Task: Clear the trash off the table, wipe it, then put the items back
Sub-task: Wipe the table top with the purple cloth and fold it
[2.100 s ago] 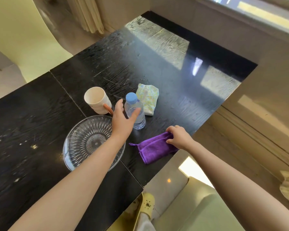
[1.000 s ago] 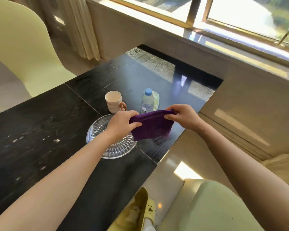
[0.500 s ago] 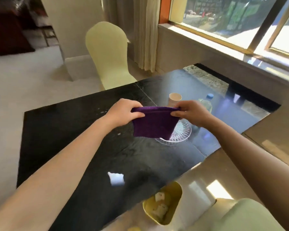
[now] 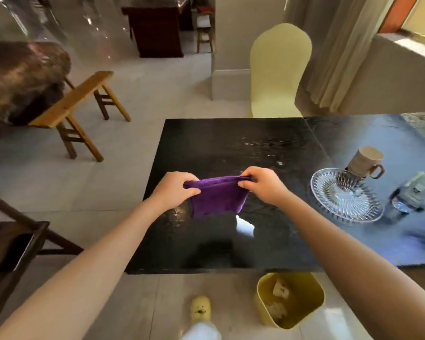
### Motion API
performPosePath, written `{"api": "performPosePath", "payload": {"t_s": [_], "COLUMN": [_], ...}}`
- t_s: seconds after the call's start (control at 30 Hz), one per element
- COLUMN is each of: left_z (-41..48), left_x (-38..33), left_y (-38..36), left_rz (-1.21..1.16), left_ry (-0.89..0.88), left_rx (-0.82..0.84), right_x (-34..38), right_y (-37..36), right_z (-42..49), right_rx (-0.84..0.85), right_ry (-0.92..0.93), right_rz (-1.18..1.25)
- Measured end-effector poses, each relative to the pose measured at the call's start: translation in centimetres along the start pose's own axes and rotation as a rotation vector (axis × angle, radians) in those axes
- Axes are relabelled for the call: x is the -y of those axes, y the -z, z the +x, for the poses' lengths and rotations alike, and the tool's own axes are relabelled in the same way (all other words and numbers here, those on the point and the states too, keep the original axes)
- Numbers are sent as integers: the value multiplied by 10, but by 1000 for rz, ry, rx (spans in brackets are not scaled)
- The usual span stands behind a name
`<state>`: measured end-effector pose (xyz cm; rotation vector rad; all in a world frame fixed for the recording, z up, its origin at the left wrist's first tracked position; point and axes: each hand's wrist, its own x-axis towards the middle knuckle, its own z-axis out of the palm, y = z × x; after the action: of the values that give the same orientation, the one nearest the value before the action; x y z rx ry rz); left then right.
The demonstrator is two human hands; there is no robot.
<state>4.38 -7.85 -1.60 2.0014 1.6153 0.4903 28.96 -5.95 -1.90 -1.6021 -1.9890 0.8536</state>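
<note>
Both hands pinch the top edge of a purple cloth [image 4: 217, 197], left hand [image 4: 174, 191] and right hand [image 4: 261, 186] at opposite corners, holding it above the black bench [image 4: 206, 241]. A white scrap [image 4: 244, 227] lies just below it.

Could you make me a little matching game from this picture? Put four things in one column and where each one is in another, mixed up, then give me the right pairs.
Things
1. purple cloth
2. mug
3. yellow bin
4. glass plate

Places
A. on the floor, by the table's near edge
B. on the table, just beyond the glass plate
C. held up between both hands above the table
D. on the table, to the right of the hands

Pairs: 1-C, 2-B, 3-A, 4-D
</note>
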Motion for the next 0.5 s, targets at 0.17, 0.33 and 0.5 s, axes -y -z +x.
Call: {"api": "performPosePath", "payload": {"t_s": [0.17, 0.33, 0.5], "left_z": [-16, 14, 72], "left_x": [48, 86, 127], "left_y": [-4, -2, 1], "left_rz": [-6, -53, -62], "left_ry": [142, 183, 183], "left_rx": [0, 14, 83], "right_x": [6, 3, -8], "right_y": [-57, -83, -104], "right_z": [12, 52, 116], "right_rx": [96, 122, 121], "right_ry": [-28, -74, -150], "right_rz": [14, 54, 93]}}
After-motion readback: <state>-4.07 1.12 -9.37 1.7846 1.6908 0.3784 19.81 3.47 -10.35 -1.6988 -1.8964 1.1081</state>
